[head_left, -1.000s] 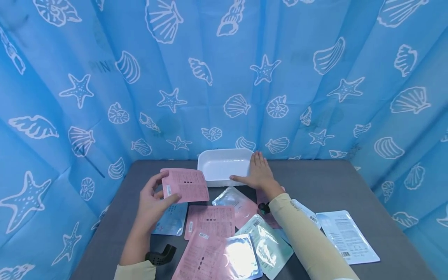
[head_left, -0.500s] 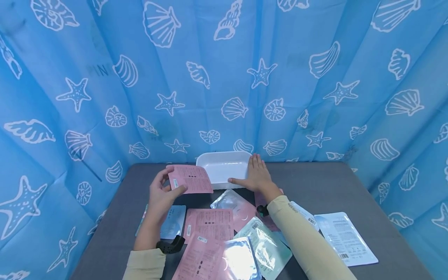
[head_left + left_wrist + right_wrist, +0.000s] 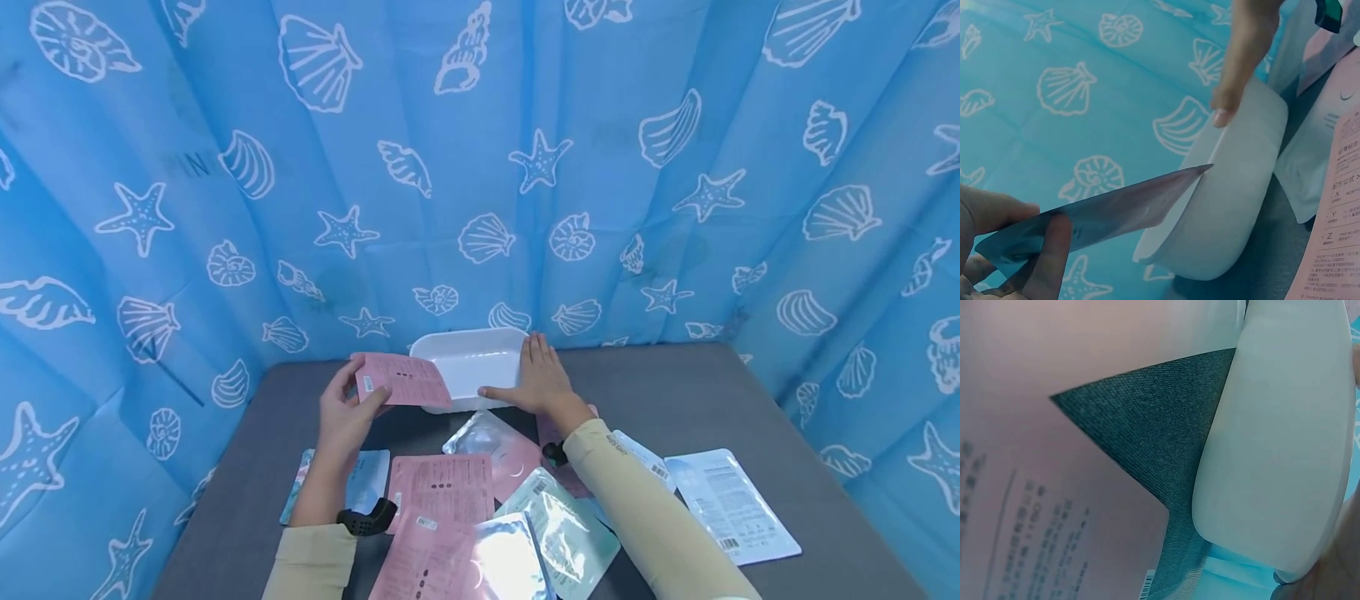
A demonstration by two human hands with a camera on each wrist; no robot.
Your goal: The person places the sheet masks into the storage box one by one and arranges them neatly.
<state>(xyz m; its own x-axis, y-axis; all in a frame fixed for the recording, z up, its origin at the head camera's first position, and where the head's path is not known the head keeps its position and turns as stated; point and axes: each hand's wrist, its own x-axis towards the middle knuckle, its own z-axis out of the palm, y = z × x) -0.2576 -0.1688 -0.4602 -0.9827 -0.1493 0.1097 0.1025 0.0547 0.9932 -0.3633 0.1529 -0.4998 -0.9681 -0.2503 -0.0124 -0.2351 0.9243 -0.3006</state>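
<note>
My left hand (image 3: 343,412) pinches a pink sheet mask packet (image 3: 405,382) near its left end, with the thumb on the printed face. The packet's right end overlaps the left side of a white rectangular tub (image 3: 474,371). In the left wrist view, the packet (image 3: 1141,203) appears nearly edge-on, its tip reaching the tub's rim (image 3: 1210,159). My right hand (image 3: 542,385) rests on the tub's right end, fingers straight along that side and thumb at the near rim. In the right wrist view, the tub's outer wall (image 3: 1272,450) fills the right.
Several sheet mask packets lie on the dark grey table (image 3: 645,383): pink ones (image 3: 442,483), a silver one (image 3: 513,558), a green one (image 3: 562,533), a blue one (image 3: 367,479) and a white one (image 3: 731,504). A blue shell-print curtain (image 3: 480,167) hangs behind the tub.
My left hand has carried the pink packet rightward and farther back, to the tub's left side. The right hand has stayed on the tub. The head view has shifted slightly.
</note>
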